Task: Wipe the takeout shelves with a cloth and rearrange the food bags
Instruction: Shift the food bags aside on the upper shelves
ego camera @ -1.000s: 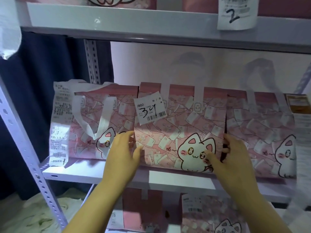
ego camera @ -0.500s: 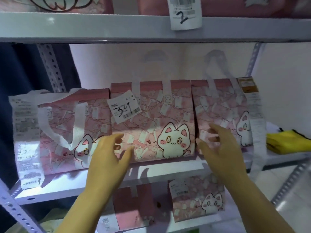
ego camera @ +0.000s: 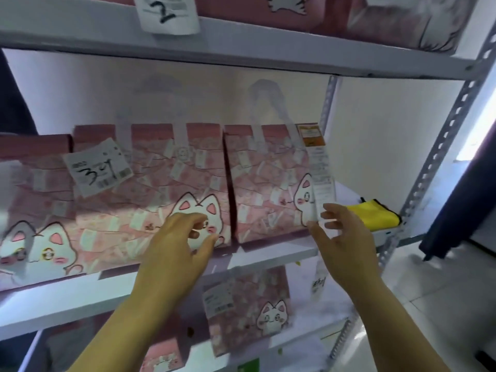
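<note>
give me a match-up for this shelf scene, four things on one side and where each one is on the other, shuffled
Things: 1 yellow cloth; 2 label marked 2; 3 label marked 34; 4 left hand
Places: A over the cat face on the middle bag; B hanging over the top shelf edge; C right end of the middle shelf; D upper left of the middle bag
Pairs: 1-C; 2-B; 3-D; 4-A

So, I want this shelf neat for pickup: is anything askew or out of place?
The tag marked 34 on the middle bag sits tilted, and the long receipt on the right bag dangles past the shelf edge.
</note>
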Demonstrator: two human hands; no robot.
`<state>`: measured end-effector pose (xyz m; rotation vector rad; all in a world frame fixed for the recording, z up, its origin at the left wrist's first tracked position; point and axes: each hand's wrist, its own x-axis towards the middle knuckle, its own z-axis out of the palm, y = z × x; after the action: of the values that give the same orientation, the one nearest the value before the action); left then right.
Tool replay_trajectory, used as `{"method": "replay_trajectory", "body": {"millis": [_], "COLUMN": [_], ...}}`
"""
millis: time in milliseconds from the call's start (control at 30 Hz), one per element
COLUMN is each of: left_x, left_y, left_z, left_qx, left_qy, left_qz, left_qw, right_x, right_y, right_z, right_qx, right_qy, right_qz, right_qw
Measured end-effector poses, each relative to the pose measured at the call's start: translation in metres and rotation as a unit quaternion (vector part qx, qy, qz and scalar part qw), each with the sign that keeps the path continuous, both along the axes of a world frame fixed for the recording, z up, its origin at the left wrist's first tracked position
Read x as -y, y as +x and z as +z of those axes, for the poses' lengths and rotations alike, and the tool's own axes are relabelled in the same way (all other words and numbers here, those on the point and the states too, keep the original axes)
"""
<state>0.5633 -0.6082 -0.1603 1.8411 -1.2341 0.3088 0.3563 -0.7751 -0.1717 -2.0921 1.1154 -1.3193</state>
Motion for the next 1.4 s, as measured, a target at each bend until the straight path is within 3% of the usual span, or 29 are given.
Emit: {"method": "replay_trajectory", "body": {"millis": [233, 467, 700, 1067, 1400], "left_x": [0.059, 0.084, 0.089, 0.093, 0.100], "left_y": [-0.039, -0.061, -0.065, -0.066, -0.080], "left_z": [-0.012, -0.035, -0.041, -0.030, -0.033], "left_qx": [0.002, -0.029, -0.039, -0.049, -0.094], "left_qy": [-0.007, 0.014, 0.060, 0.050, -0.017], "left_qz": [0.051, 0.129, 0.182, 0.209, 0.204], "left_qw": [0.999, 0.991, 0.981, 0.976, 0.974], "right_x": [0.079, 0.131, 0.154, 0.159, 0.159], "right_y": [-0.028, -0.031, -0.031, -0.031, -0.039], "right_z": [-0.003, -0.008, -0.014, -0.009, -0.012], "right_qx": [-0.070, -0.114, -0.130, -0.054, -0.001], "right_qy": [-0.017, 0.124, 0.101, 0.114, 0.165], "right_qz": [0.007, 0.106, 0.169, 0.170, 0.184], "right_qw": [0.997, 0.980, 0.972, 0.977, 0.969]}}
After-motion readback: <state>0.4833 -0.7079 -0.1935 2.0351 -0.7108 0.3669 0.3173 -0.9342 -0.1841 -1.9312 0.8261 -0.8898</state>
